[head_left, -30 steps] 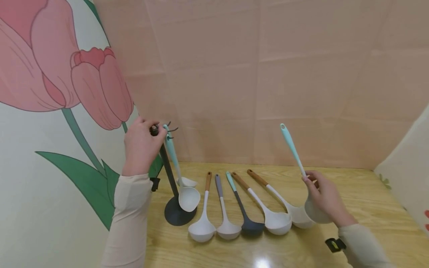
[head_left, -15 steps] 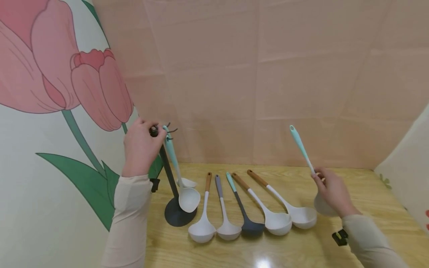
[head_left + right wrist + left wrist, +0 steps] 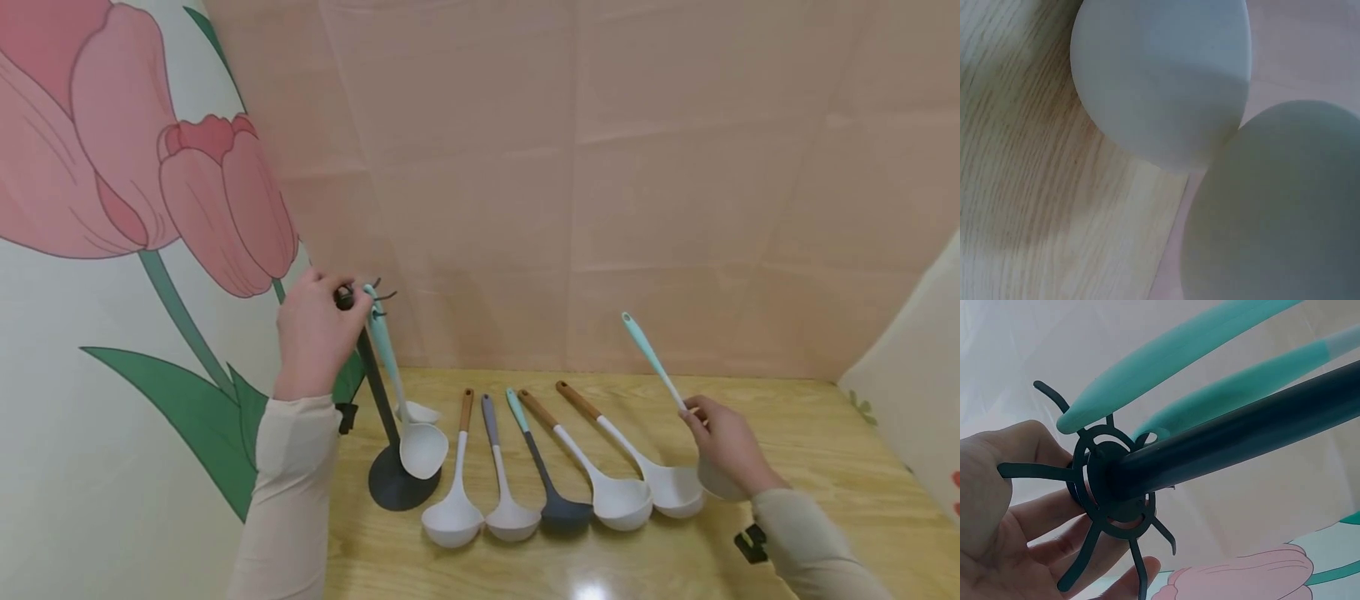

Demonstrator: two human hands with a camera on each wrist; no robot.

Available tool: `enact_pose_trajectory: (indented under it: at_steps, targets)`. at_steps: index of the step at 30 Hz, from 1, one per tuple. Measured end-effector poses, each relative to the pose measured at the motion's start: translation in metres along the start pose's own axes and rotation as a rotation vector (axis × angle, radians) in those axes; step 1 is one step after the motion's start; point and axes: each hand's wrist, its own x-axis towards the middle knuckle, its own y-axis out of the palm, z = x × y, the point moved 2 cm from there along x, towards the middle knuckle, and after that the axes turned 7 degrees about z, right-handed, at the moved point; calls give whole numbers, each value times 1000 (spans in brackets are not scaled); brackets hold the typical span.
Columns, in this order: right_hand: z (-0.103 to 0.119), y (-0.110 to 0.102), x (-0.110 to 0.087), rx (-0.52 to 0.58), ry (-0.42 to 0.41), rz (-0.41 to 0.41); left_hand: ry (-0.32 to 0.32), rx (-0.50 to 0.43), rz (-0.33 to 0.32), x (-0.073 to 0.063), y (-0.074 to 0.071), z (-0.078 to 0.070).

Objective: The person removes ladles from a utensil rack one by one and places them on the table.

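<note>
My left hand grips the top of a black utensil stand, fingers round the hub behind its hooks. Two turquoise-handled ladles hang from it; one white bowl shows in front, another behind. Their handles cross the left wrist view. At the right, my right hand pinches the white shaft of another turquoise-handled ladle, handle up and leaning left. The hand partly hides its bowl. Two pale bowls fill much of the right wrist view, where no fingers show.
Several ladles lie in a row on the wooden table: two white ones with wooden handles at the right, a dark one, a grey-handled one and a wooden-handled one. A pink backdrop stands behind.
The right hand first moved right with its ladle, then came back left, and the handle's tip now sits lower. The left hand stays at the stand's top.
</note>
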Motion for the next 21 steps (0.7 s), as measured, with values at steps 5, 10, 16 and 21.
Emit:
enact_pose_trajectory:
  at_steps: [5, 10, 16, 21]
  targets:
    - [-8, 2, -1, 4, 9, 47, -4, -1, 0, 0, 0, 0]
    - [-22, 5, -3, -4, 31, 71, -7, 2, 6, 0, 0, -1]
    - [-37, 7, -10, -26, 56, 105, 11, 9, -9, 1, -1, -1]
    - [-48, 14, -17, -32, 63, 144, 23, 14, -19, 0, 0, 0]
